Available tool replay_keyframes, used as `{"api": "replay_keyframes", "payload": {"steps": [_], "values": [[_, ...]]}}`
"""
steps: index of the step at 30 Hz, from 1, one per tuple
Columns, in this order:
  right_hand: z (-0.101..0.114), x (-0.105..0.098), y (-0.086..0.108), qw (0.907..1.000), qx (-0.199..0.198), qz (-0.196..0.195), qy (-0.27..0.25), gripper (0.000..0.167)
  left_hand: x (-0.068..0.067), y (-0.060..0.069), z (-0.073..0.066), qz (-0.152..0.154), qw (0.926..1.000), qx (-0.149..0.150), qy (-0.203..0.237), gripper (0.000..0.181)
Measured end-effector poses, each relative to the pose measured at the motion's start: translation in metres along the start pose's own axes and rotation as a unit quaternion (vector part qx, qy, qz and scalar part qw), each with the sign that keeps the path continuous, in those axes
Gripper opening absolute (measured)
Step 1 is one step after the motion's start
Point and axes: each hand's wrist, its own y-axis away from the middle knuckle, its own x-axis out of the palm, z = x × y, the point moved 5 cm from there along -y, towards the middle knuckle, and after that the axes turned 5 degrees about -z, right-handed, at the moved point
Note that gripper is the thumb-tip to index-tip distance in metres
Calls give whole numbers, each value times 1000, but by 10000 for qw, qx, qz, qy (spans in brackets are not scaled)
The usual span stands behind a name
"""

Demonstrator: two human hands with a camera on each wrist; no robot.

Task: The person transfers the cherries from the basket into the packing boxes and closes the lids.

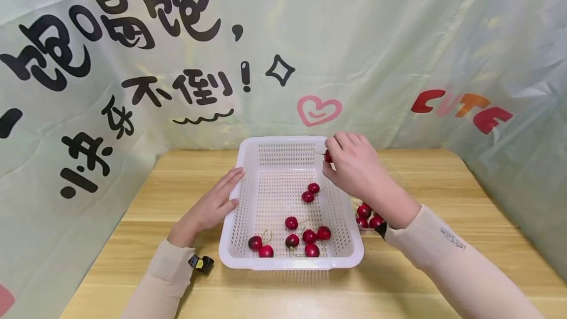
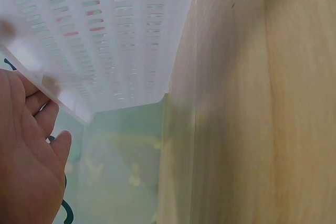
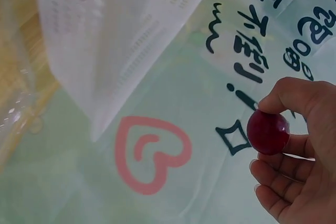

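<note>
A white perforated plastic basket (image 1: 283, 263) stands on the table with several dark red cherries (image 1: 309, 236) lying on its floor, most of them towards the near side. My left hand (image 1: 212, 206) rests on the basket's left rim, its fingers fairly straight; in the left wrist view the fingers (image 2: 44, 111) touch the rim's edge. Over the basket's far right corner, my right hand (image 1: 356, 164) pinches a single cherry (image 3: 268, 132) between thumb and fingers. The cherry's thin stem points left in the head view.
Right of the basket, more cherries (image 1: 364, 210) sit in a clear plastic container, partly hidden under my right forearm. The wooden table (image 1: 177, 171) meets a printed cloth backdrop (image 1: 376, 38) behind and at both sides. A small black device (image 1: 203, 263) is at my left wrist.
</note>
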Motion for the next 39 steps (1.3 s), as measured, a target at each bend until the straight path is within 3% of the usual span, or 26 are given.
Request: {"api": "replay_keyframes", "payload": {"steps": [8,16,24,31,39], "values": [[-22,6,29,9990,363,246,-132,24,0,0,1,-30,10000,55,-1,61],[-44,9,61,9965,707,227,-375,23,0,0,0,-3,10000,-15,-28,61],[-58,15,100,9902,1177,608,-440,24,-1,0,-1,-8,10000,15,62,61],[-67,28,134,9757,1707,1229,-608,28,-1,0,-1,-32,10000,25,17,61],[-75,34,154,9572,2161,1690,-919,30,0,0,0,2,9999,-95,69,62]]}}
